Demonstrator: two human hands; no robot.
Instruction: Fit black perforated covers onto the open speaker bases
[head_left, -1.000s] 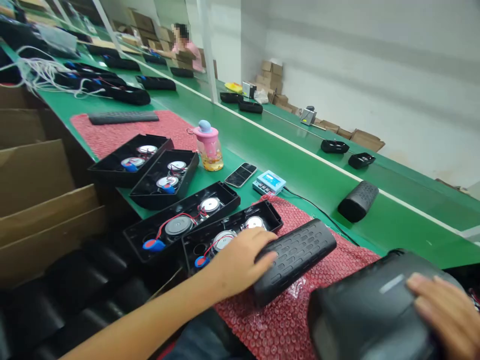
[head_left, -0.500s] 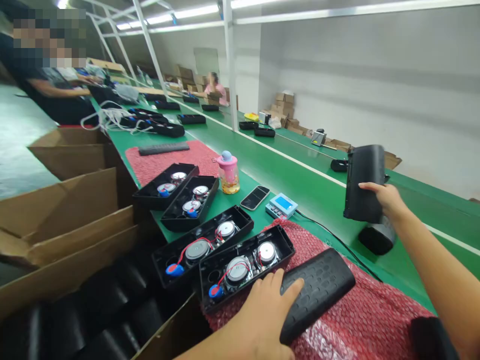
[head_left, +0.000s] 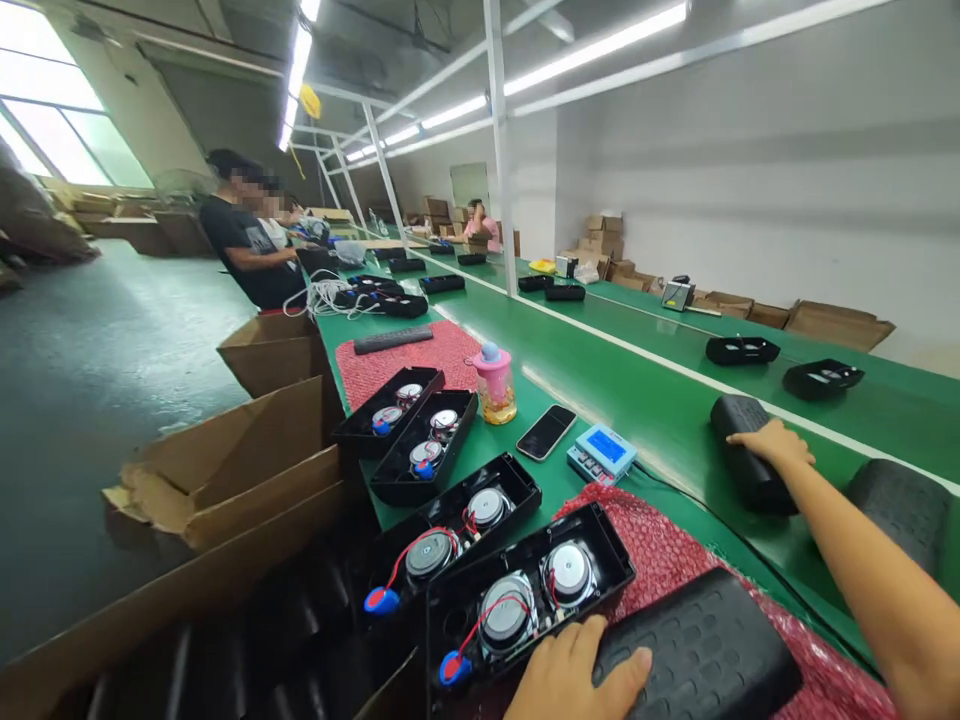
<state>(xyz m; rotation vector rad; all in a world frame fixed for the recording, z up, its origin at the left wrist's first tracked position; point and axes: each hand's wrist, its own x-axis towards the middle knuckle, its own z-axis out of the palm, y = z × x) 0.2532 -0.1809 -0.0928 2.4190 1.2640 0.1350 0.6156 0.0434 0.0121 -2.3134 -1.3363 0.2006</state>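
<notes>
My left hand (head_left: pixel 577 675) lies at the bottom edge on a black perforated grille cover (head_left: pixel 705 650), gripping its near end. The cover lies on red bubble wrap (head_left: pixel 667 545). Just left of it is an open black speaker housing (head_left: pixel 525 600) with two round drivers and red wires. My right hand (head_left: pixel 772 445) reaches out over the green conveyor belt (head_left: pixel 645 390) and holds a black speaker (head_left: pixel 739 460) that rests on the belt. A second black speaker (head_left: pixel 900 505) lies to its right.
Three more open housings (head_left: pixel 420 450) line the bench's left edge. A pink-lidded bottle (head_left: pixel 495 385), a phone (head_left: pixel 546 432) and a blue meter (head_left: pixel 601 452) stand near them. Cardboard boxes (head_left: pixel 247 470) are on the left. A seated person (head_left: pixel 247 245) works farther along.
My right hand has carried the black speaker from up in the air down onto the belt. My view has tilted up. My left hand has stayed on the grille cover.
</notes>
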